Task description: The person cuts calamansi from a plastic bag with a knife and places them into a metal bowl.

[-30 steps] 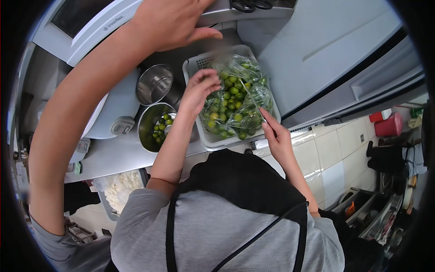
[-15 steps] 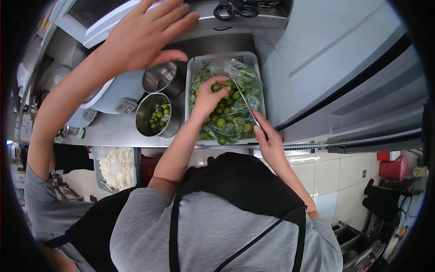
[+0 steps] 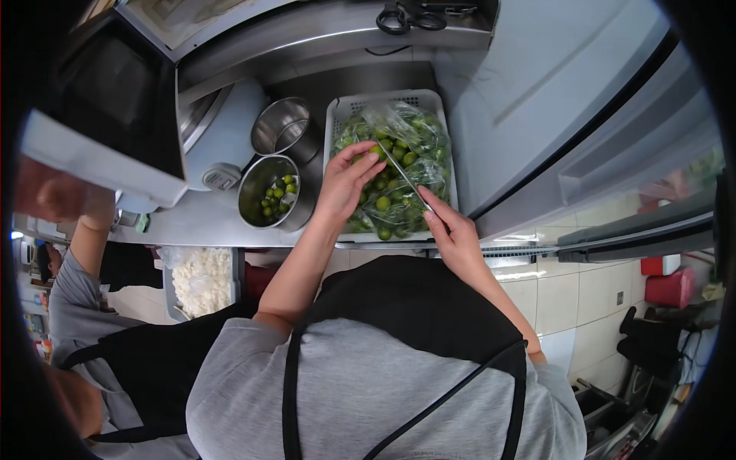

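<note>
My left hand (image 3: 346, 182) is closed, its fingertips pinching a small green lime (image 3: 377, 153). A knife (image 3: 402, 173) is gripped by its handle in my right hand (image 3: 452, 228). Its narrow blade slants up and left, with the tip at or close to the lime; whether it touches I cannot tell. Below both hands, a clear plastic bag (image 3: 387, 115) of limes lies in a white perforated basket (image 3: 450, 165). To the left, a steel pot (image 3: 247, 184) contains several limes, some of which look cut. An apparently empty steel pot (image 3: 282, 126) stands behind it.
A co-worker's arm (image 3: 88, 249) reaches to an opened white appliance door (image 3: 107, 153) on the left. Behind the pots stands a pale blue cooker (image 3: 226, 138). Black-handled scissors (image 3: 402, 19) lie on the shelf above. A grey tub (image 3: 236, 276) holds white shredded food. A refrigerator door (image 3: 552, 92) borders the right.
The co-worker's hand has left the space above the pots and moved left, and the appliance door has swung open. My hands stay over the basket, the lime now close to the knife's tip.
</note>
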`<state>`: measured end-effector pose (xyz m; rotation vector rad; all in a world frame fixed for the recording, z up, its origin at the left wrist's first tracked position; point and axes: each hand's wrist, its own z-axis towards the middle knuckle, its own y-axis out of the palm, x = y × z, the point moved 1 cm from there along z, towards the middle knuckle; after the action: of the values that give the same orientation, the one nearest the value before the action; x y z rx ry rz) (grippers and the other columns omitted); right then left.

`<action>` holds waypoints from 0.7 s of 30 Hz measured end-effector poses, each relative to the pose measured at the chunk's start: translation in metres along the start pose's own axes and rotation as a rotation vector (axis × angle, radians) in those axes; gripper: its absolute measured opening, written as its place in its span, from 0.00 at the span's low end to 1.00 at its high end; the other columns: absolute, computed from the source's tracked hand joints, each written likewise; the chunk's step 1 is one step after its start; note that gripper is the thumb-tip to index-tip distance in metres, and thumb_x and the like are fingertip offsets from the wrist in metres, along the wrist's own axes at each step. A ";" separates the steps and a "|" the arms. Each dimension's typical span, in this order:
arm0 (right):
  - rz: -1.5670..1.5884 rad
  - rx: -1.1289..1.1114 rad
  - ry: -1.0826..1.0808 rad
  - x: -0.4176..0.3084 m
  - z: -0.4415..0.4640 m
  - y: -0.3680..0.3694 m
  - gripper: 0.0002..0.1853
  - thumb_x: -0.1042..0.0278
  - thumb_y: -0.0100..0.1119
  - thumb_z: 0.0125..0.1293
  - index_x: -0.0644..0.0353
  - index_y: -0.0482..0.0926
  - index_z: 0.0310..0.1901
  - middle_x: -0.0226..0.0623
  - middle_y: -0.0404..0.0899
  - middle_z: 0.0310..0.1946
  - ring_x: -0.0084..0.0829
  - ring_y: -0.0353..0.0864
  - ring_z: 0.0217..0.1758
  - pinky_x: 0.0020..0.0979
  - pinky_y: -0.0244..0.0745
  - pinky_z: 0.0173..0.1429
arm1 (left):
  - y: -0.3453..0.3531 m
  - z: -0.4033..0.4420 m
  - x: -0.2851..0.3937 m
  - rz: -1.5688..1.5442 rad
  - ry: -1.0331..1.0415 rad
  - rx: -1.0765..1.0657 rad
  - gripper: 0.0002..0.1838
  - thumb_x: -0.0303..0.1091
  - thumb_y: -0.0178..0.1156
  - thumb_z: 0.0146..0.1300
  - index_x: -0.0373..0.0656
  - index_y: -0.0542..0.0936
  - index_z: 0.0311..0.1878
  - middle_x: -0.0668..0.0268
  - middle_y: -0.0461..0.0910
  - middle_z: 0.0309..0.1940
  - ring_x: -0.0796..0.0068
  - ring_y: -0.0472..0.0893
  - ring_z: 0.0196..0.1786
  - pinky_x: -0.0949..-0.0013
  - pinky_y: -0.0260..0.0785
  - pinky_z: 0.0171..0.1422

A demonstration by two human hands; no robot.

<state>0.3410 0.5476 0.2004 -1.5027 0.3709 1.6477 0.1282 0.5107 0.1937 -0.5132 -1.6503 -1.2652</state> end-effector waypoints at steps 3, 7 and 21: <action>-0.023 0.002 -0.013 0.001 0.001 0.007 0.19 0.67 0.48 0.68 0.55 0.69 0.59 0.49 0.75 0.51 0.44 0.78 0.50 0.32 0.71 0.51 | 0.002 -0.003 0.001 0.009 0.033 0.012 0.11 0.24 0.56 0.61 0.34 0.74 0.47 0.64 0.76 0.42 0.76 0.77 0.45 0.69 0.73 0.54; -0.073 -0.013 0.030 0.002 0.002 0.012 0.18 0.68 0.48 0.67 0.54 0.70 0.59 0.50 0.76 0.48 0.43 0.80 0.43 0.33 0.72 0.47 | -0.001 0.002 -0.001 -0.007 0.071 0.037 0.11 0.24 0.56 0.61 0.33 0.74 0.47 0.64 0.76 0.41 0.76 0.78 0.44 0.70 0.73 0.54; -0.098 0.008 0.139 0.016 0.037 0.023 0.18 0.68 0.48 0.68 0.54 0.70 0.59 0.46 0.77 0.50 0.29 0.79 0.45 0.26 0.70 0.49 | 0.004 -0.018 -0.026 0.356 0.012 -0.066 0.11 0.22 0.63 0.54 0.35 0.77 0.41 0.65 0.78 0.37 0.80 0.78 0.40 0.77 0.71 0.44</action>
<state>0.3008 0.5662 0.1871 -1.6091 0.3723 1.4681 0.1508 0.5017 0.1735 -0.7985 -1.4334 -1.0571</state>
